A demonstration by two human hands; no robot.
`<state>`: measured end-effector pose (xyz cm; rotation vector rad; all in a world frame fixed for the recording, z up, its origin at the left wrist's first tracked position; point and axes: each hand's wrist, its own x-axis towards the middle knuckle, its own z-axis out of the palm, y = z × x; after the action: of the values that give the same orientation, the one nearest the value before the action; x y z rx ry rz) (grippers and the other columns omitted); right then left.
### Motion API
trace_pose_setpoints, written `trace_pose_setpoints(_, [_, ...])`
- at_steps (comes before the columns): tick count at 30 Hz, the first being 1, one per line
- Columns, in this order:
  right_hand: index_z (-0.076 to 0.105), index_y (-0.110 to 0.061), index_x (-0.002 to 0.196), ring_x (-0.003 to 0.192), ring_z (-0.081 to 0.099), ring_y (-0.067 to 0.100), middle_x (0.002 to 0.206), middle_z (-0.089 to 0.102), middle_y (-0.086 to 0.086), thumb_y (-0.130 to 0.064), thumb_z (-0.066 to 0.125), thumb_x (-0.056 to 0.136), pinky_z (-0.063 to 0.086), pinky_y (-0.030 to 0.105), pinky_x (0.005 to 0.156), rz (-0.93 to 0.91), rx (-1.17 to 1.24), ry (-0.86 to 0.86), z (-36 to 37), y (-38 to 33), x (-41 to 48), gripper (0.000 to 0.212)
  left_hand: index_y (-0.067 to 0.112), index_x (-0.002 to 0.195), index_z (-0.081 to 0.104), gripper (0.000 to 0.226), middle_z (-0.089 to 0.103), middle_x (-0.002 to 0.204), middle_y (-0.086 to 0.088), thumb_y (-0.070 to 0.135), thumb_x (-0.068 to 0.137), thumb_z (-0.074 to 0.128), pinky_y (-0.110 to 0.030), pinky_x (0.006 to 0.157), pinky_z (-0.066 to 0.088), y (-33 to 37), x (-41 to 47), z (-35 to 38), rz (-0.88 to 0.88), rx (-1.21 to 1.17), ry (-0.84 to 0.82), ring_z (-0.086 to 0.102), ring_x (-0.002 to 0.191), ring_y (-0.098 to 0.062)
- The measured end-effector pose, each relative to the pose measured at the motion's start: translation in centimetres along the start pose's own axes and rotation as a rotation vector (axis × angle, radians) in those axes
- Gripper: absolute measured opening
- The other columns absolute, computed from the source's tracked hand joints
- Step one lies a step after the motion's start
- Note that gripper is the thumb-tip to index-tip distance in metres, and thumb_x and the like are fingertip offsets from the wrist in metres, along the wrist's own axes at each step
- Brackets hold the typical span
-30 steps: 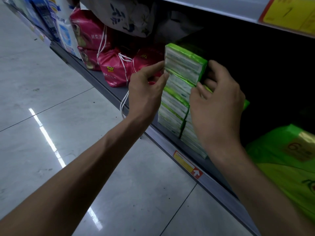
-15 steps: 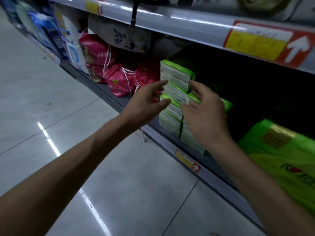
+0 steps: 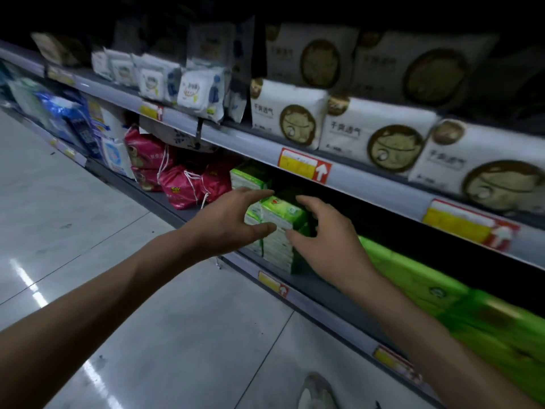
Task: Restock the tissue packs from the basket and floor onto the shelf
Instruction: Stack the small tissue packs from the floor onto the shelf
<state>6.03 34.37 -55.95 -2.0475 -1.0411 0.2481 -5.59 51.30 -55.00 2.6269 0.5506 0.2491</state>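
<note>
- Stack of green tissue packs [image 3: 280, 231] sits on the bottom shelf [image 3: 298, 293], close to its front lip and directly between your two hands. A taller green stack [image 3: 249, 178] stands just beside it, to the far left.
- Your left hand [image 3: 233, 222] is on the stack's left side, its fingers [image 3: 259, 192] straight and spread wide. The thumb reaches low across the near face. Whether it touches the wrap cannot be told from this view.
- Your right hand [image 3: 327, 243] is on the right side, fingers loosely bent and wide apart, holding nothing. Its thumb tip lies just beside the stack's near right edge.
- The packs lie flat, one on another, so the pile's long axis is upright. Each pack seems to run back into the shelf with a short end toward you, though blur makes that uncertain.
- Both hands are about equally near, so the stack can be met from left and right at once.
- The pile looks already placed. You would likely either squeeze it inward to square it or draw back for more stock. Neither the basket nor any floor packs are in view.
- Pink drawstring bags [image 3: 180, 187] lie to the left and large green bundles [image 3: 436, 293] to the right, so there is little side room.
</note>
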Motion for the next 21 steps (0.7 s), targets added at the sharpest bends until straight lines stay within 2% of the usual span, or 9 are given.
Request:
trace_pose_setpoints(5, [0.043, -0.026, 0.155, 0.14, 0.048, 0.018, 0.154, 0.05, -0.001, -0.03, 0.071, 0.096, 0.039, 0.027, 0.106, 0.024, -0.05, -0.002, -8.3, -3.3, -6.0, 0.066, 0.039, 0.161, 0.033, 0.076, 0.041, 0.162, 0.003, 0.055, 0.095, 0.067, -0.037, 0.107, 0.046, 8.3, -4.4, -3.6, 0.071, 0.048, 0.009, 0.048, 0.14, -0.018])
trace_pose_setpoints(8, [0.041, -0.028, 0.156, 0.136, 0.051, 0.021, 0.156, 0.047, -0.002, -0.034, 0.07, 0.097, 0.044, 0.03, 0.102, 0.039, -0.092, 0.029, -13.5, -5.2, -10.0, 0.066, 0.038, 0.161, 0.034, 0.077, 0.04, 0.164, 0.004, 0.056, 0.094, 0.067, -0.037, 0.111, 0.044, 13.3, -6.9, -5.5, 0.13, 0.034, 0.005, 0.044, 0.145, -0.016])
trace_pose_setpoints(11, [0.038, -0.029, 0.158, 0.14, 0.047, 0.019, 0.161, 0.041, -0.004, -0.035, 0.068, 0.098, 0.042, 0.033, 0.107, 0.057, -0.144, 0.074, -18.5, -6.6, -14.1, 0.067, 0.038, 0.161, 0.033, 0.078, 0.039, 0.165, 0.002, 0.059, 0.093, 0.066, -0.039, 0.115, 0.042, 18.3, -8.9, -7.2, 0.18, 0.027, -0.004, 0.04, 0.148, -0.018])
trace_pose_setpoints(16, [0.037, -0.025, 0.158, 0.133, 0.054, 0.026, 0.16, 0.043, 0.001, -0.034, 0.068, 0.098, 0.046, 0.035, 0.098, 0.107, -0.222, 0.139, -25.3, -7.9, -20.4, 0.068, 0.039, 0.163, 0.029, 0.079, 0.035, 0.167, 0.002, 0.061, 0.094, 0.063, -0.044, 0.116, 0.042, 26.3, -11.8, -8.9, 0.264, 0.066, -0.033, 0.04, 0.148, -0.022])
trace_pose_setpoints(21, [0.033, -0.022, 0.16, 0.143, 0.042, 0.026, 0.16, 0.039, 0.005, -0.037, 0.067, 0.098, 0.041, 0.037, 0.108, 0.16, -0.278, 0.208, -29.8, -7.7, -25.6, 0.072, 0.042, 0.164, 0.023, 0.085, 0.03, 0.169, 0.001, 0.069, 0.093, 0.06, -0.048, 0.116, 0.041, 31.8, -13.6, -8.9, 0.353, 0.171, -0.045, 0.035, 0.151, -0.025])
